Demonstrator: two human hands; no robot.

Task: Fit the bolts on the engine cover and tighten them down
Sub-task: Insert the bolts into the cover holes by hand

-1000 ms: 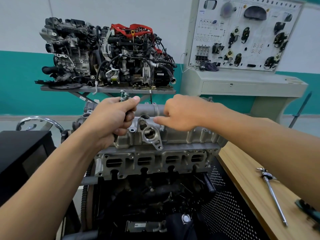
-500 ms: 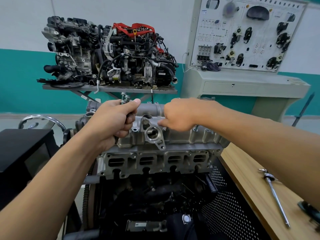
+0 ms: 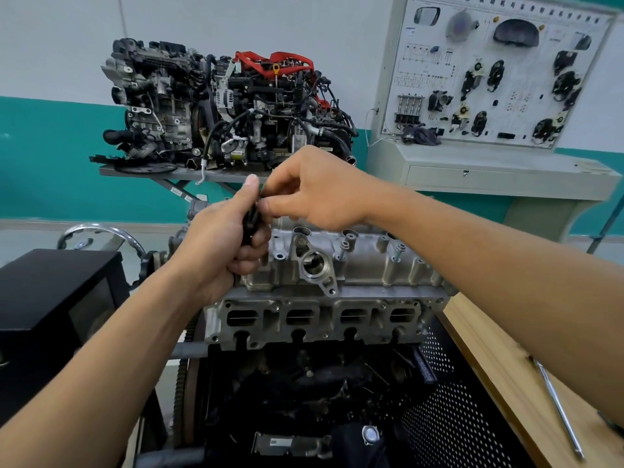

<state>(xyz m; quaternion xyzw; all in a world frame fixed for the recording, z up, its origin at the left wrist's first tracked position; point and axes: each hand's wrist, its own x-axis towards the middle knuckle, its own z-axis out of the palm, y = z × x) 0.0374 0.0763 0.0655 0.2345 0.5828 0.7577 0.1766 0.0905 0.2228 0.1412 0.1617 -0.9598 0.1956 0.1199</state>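
While the left hand (image 3: pixel 216 246) curls round a bundle of dark steel bolts (image 3: pixel 251 223) just above the left end of the silvery cast-metal engine cover (image 3: pixel 366 269), the right hand (image 3: pixel 320 194) pinches the bundle's top; two further bolts (image 3: pixel 344 247) stand upright in the cover.

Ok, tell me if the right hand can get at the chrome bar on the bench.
Probably yes: the chrome bar lies uncovered on the bench on that side, though the right hand is pinching at bolts in the left hand.
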